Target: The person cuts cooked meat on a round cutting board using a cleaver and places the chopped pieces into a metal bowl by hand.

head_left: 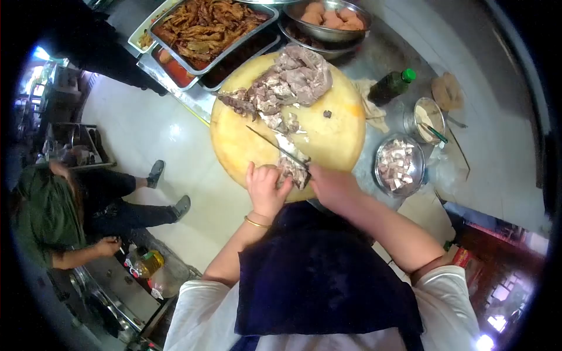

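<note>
On the round yellow cutting board point(342, 140), my right hand point(332, 186) is closed round the handle of a knife point(272, 142), whose blade points to the upper left. The blade lies across a piece of cooked meat point(293, 169) near the board's front edge. My left hand point(267, 187), with a bracelet at the wrist, presses its curled fingers against the left side of this piece. A large heap of cooked meat point(298, 79) rests at the back of the board, with small scraps in front of it. One dark bit point(327, 114) lies apart, further right.
A metal bowl of diced meat point(400, 165) stands right of the board, near a green-capped bottle point(392, 86) and a container with a green-handled utensil point(429, 120). Food trays point(211, 29) and a bowl of round items point(333, 17) stand behind. Another person point(52, 205) is at left.
</note>
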A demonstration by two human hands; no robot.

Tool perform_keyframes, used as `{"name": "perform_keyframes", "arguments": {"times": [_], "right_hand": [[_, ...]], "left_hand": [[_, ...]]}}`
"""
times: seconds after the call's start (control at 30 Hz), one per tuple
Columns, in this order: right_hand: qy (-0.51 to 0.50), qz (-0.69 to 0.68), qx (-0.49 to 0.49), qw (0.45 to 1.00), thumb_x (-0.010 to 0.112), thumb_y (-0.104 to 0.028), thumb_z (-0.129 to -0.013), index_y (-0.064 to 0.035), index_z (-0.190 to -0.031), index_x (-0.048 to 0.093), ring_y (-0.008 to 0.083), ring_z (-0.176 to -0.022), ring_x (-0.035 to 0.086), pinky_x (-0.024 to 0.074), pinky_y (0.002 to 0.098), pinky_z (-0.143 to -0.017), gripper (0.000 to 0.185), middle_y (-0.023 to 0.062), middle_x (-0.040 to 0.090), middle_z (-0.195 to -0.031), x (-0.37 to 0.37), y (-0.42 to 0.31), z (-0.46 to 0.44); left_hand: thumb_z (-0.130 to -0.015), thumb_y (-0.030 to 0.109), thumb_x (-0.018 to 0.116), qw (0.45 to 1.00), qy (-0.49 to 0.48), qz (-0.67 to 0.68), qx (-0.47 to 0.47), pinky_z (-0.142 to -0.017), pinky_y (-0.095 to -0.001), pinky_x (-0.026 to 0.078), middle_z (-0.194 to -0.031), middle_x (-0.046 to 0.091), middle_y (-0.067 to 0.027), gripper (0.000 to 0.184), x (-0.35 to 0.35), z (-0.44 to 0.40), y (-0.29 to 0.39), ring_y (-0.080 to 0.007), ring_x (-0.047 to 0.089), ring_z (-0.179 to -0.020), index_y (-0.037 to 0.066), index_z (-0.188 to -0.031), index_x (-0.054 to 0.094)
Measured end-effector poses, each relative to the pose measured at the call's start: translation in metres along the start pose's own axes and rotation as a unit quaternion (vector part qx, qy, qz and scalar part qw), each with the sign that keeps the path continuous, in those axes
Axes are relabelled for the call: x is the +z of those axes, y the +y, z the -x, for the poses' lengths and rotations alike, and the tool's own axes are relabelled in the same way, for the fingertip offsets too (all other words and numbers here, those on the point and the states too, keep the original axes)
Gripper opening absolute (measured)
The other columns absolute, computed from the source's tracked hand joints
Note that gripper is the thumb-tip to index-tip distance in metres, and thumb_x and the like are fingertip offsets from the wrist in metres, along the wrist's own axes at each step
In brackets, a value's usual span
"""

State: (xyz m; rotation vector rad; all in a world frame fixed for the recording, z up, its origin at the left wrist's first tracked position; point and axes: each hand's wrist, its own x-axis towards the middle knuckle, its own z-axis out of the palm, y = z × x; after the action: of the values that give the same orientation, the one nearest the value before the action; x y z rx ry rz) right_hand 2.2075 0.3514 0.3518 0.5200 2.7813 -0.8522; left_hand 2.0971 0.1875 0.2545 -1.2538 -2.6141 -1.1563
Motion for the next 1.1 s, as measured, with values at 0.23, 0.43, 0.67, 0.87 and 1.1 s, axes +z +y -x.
{"name": "perform_keyframes", "arguments": {"times": [0.23, 0.43, 0.67, 0.87, 1.1], "right_hand": [[-0.055, 0.019, 0.053, 0.997, 0.059, -0.025, -0.094, -0.0053, -0.107, 0.05, 0.0414, -0.083, 0.068, 0.0517, 0.0535, -0.069, 0.025, 0.0209, 0.069, -0.088, -0.009, -0.009, -0.001], [-0.057, 0.088, 0.081, 0.991, 0.062, -0.029, -0.093, -0.0079, -0.107, 0.052, 0.0367, -0.081, 0.071, 0.0554, 0.0508, -0.067, 0.027, 0.0162, 0.071, -0.089, -0.044, -0.01, 0.075], [-0.054, 0.166, 0.047, 0.984, 0.064, -0.032, -0.094, -0.01, -0.107, 0.052, 0.031, -0.07, 0.07, 0.0559, 0.0458, -0.058, 0.028, 0.011, 0.068, -0.081, -0.048, -0.036, 0.097], [-0.113, 0.064, 0.064, 0.989, 0.06, -0.029, -0.096, -0.006, -0.109, 0.051, 0.0396, -0.081, 0.069, 0.055, 0.0522, -0.07, 0.028, 0.0167, 0.07, -0.086, -0.056, -0.021, 0.07], [-0.155, 0.025, 0.052, 0.986, 0.058, -0.03, -0.096, -0.0048, -0.112, 0.05, 0.0457, -0.082, 0.066, 0.0519, 0.0549, -0.071, 0.03, 0.0227, 0.069, -0.087, -0.053, -0.025, 0.03]], "left_hand": [[-0.08, 0.017, 0.074, 1.0, 0.012, 0.015, 0.014, -0.112, -0.0535, 0.034, -0.093, 0.059, -0.0076, 0.029, -0.002, 0.003, 0.005, -0.029, 0.058, -0.096, 0.011, -0.106, 0.062], [-0.081, 0.005, 0.068, 0.995, -0.03, 0.06, 0.068, -0.094, -0.0466, 0.043, -0.104, 0.057, -0.0119, 0.03, -0.008, -0.001, 0.004, -0.034, 0.055, -0.101, 0.009, -0.11, 0.06], [-0.082, 0.004, 0.068, 0.993, -0.043, 0.059, 0.093, -0.087, -0.0463, 0.044, -0.107, 0.056, -0.016, 0.03, -0.004, -0.002, -0.001, -0.0368, 0.053, -0.098, 0.005, -0.111, 0.058], [-0.08, 0.006, 0.069, 0.996, -0.034, 0.052, 0.071, -0.087, -0.0443, 0.045, -0.106, 0.058, -0.0104, 0.027, -0.005, -0.001, 0.001, -0.0331, 0.055, -0.1, 0.009, -0.106, 0.063], [-0.08, 0.005, 0.069, 0.996, -0.014, 0.053, 0.076, -0.087, -0.0438, 0.046, -0.106, 0.06, -0.0112, 0.028, -0.002, -0.001, 0.001, -0.0335, 0.057, -0.099, 0.009, -0.107, 0.064]]}}
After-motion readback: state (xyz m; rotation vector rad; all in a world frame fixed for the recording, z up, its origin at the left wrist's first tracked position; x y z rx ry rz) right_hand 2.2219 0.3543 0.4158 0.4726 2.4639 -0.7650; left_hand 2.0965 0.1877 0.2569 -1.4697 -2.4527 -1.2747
